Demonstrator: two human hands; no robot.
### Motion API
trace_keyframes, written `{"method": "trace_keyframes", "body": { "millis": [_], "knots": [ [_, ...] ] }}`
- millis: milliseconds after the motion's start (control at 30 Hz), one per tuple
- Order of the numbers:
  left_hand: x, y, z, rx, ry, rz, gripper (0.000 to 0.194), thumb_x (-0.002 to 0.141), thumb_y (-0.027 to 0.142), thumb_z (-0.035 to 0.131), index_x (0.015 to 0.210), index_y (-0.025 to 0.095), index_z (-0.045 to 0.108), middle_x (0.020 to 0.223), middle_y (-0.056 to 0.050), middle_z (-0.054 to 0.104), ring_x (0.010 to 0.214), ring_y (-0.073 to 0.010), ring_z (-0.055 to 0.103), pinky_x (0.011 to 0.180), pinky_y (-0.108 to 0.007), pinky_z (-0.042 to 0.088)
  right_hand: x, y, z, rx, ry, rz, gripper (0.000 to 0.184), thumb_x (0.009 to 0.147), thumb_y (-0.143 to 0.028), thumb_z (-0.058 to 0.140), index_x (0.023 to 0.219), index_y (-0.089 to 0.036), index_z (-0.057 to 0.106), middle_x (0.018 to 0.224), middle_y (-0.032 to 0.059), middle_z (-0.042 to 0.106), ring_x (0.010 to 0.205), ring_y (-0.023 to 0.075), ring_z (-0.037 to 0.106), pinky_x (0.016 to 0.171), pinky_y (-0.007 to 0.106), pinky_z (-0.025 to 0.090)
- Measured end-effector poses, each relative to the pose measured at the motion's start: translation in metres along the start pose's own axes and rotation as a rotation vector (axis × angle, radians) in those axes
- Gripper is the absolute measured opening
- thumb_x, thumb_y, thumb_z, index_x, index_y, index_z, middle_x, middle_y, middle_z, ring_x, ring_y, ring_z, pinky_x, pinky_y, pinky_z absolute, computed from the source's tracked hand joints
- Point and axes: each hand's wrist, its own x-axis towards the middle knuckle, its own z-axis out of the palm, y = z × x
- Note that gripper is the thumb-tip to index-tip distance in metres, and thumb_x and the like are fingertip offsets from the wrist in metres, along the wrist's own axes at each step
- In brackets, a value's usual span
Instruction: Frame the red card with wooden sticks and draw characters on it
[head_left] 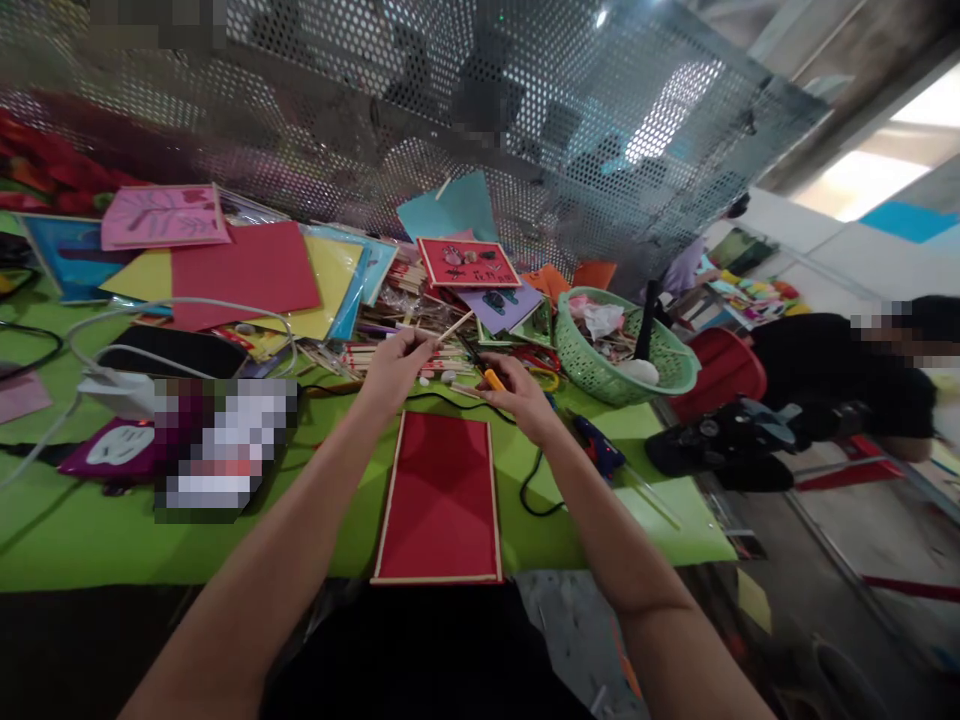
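My left hand [401,362] pinches a thin wooden stick [455,328] that points up to the right. In my right hand [517,388] is an orange-handled tool [493,380] with a dark, narrow front end near the stick; its exact kind is hard to make out. Below both hands a red rectangular board [442,500] lies on the green table. Pale sticks run along its left, right and bottom edges, while the top edge shows no stick. Bundles of sticks with red-marked ends [364,357] lie just behind my hands.
A green basket [630,375] stands right of my hands, with a blue glue gun [600,445] and its cord nearby. Coloured sheets [244,270] and a framed red picture [469,263] are piled behind. Left are a phone [229,445] and a white plug [120,393]. A person [832,370] bends at far right.
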Motion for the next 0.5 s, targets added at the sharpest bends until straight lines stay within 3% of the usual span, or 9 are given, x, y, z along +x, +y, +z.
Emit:
{"method": "trace_keyframes", "body": {
  "millis": [167,500],
  "knots": [
    [-0.005,0.000,0.006,0.032,-0.063,-0.007,0.021,0.081,0.039,0.067,0.079,0.019,0.065,0.070,0.001,0.059,0.064,-0.0125,0.049,0.060,-0.025,0.039,-0.004,0.010,0.004,-0.038,-0.010,-0.013,0.052,0.072,-0.029,0.067,0.124,-0.027,0.066,0.123,0.0076,0.062,0.120,0.0311,0.059,0.107,0.050,0.047],
    [-0.011,-0.004,0.016,0.106,-0.149,-0.007,0.017,0.083,0.034,0.062,0.086,0.018,0.066,0.074,0.001,0.060,0.067,-0.0131,0.050,0.066,-0.027,0.039,-0.012,0.007,0.005,0.007,-0.042,0.041,0.053,0.073,-0.031,0.068,0.126,-0.027,0.065,0.127,0.0073,0.061,0.124,0.0321,0.058,0.106,0.051,0.049]
  ]
}}
